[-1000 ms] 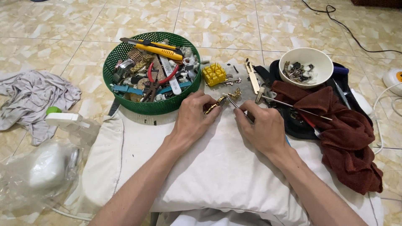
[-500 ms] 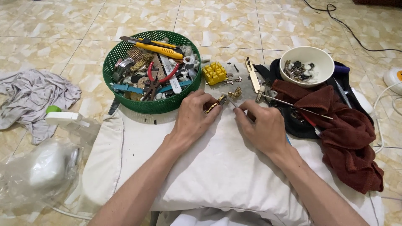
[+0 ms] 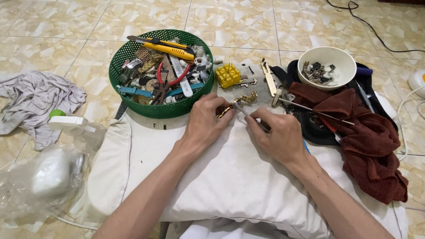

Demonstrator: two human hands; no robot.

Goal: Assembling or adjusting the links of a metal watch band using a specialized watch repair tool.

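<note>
Left hand (image 3: 206, 121) covers most of the gold watch strap (image 3: 241, 102); only its far end shows. Right hand (image 3: 276, 135) hides the thin tool's (image 3: 248, 113) handle. Bits in the white bowl (image 3: 327, 66) are too small to ID. White cushion (image 3: 221, 177) and both forearms are cut off at bottom edge. Black cable (image 3: 372, 26) runs off top edge.

Two bare forearms are reaching forward from the bottom of the view and angling toward each other, so the hands are nearly meeting at the centre. The left hand (image 3: 206, 124) is lying palm down, its fingers curling and pinching at the tips. The right hand (image 3: 276, 135) is sitting just beside it, knuckles up, thumb and forefinger pressing together toward the left fingertips.
</note>
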